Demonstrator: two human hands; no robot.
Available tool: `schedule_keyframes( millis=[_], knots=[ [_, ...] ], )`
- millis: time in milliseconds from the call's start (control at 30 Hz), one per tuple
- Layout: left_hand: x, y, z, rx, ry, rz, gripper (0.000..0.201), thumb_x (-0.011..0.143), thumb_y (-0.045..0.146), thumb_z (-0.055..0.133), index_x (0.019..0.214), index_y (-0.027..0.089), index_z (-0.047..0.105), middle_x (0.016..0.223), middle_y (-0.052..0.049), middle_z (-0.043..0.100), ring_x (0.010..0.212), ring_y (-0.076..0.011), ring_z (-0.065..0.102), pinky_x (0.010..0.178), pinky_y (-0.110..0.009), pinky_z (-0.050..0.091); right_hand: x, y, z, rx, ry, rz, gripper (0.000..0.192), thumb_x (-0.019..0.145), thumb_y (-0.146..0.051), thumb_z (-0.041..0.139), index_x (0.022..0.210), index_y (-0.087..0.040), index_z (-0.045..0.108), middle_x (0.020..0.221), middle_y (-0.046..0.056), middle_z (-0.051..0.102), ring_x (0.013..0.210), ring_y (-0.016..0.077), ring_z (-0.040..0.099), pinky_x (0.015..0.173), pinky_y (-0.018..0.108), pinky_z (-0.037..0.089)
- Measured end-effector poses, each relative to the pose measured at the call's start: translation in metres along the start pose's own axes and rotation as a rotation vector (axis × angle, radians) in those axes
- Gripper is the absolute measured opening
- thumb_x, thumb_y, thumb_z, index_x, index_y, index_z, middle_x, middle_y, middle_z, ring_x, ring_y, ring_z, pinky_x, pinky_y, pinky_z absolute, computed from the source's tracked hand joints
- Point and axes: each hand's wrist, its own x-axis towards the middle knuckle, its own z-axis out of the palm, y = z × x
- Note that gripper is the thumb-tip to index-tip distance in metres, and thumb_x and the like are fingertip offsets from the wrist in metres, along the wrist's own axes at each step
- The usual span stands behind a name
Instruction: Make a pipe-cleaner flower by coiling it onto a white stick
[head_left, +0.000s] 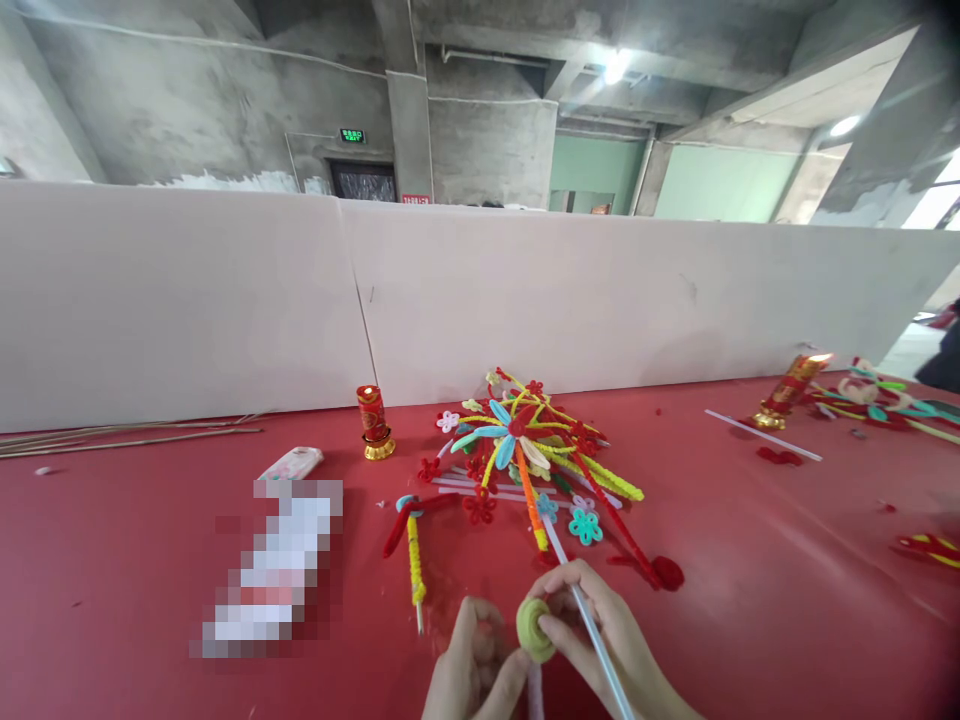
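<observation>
A pale yellow-green coil (533,630), which looks like rolled pipe cleaner, is pinched between the thumb and fingers of my right hand (600,630). My left hand (476,665) is closed with curled fingers, its thumb tip at the coil's lower left edge. A translucent glue stick (592,625) slants across my right hand; whether the fingers grip it is unclear. Under the coil runs a pale lilac strip (535,692), partly hidden. Just beyond my hands lies a pile of pipe-cleaner flowers (517,435), with a turquoise flower (585,526) at its near side.
A yellow-wrapped stick with red strands (415,560) lies left of my hands. Lit red candles stand at the left (372,420) and right (793,390) on the red table (750,620). A blurred packet (274,575) lies left. A white partition (525,300) closes the back.
</observation>
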Motion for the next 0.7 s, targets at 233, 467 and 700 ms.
schedule_keyframes(
  millis=[233, 467, 700],
  knots=[
    [0.005, -0.007, -0.008, 0.201, 0.009, 0.070, 0.040, 0.073, 0.057, 0.051, 0.064, 0.019, 0.043, 0.058, 0.004, 0.036, 0.053, -0.0096, 0.033, 0.050, -0.021, 0.027, -0.004, -0.016, 0.006, -0.122, -0.067, -0.032, 0.010, 0.080, -0.023, 0.054, 0.088, -0.019, 0.050, 0.079, 0.004, 0.064, 0.068, 0.0153, 0.064, 0.062, 0.024, 0.052],
    [0.007, 0.008, -0.003, 0.125, 0.178, 0.050, 0.044, 0.066, 0.061, 0.057, 0.061, 0.019, 0.043, 0.059, 0.004, 0.038, 0.055, -0.0102, 0.036, 0.053, -0.021, 0.032, -0.005, -0.025, 0.006, -0.195, 0.020, -0.073, 0.011, 0.078, -0.020, 0.055, 0.087, -0.021, 0.048, 0.075, 0.000, 0.062, 0.066, 0.0128, 0.063, 0.061, 0.020, 0.051],
    [0.002, 0.026, 0.001, 0.084, 0.054, -0.049, 0.045, 0.061, 0.062, 0.060, 0.061, 0.019, 0.045, 0.055, 0.006, 0.039, 0.050, -0.0079, 0.036, 0.048, -0.019, 0.031, -0.005, -0.012, 0.008, -0.229, -0.022, 0.076, 0.010, 0.079, -0.024, 0.055, 0.079, -0.021, 0.046, 0.068, -0.002, 0.058, 0.058, 0.0109, 0.055, 0.056, 0.018, 0.046]
  ],
)
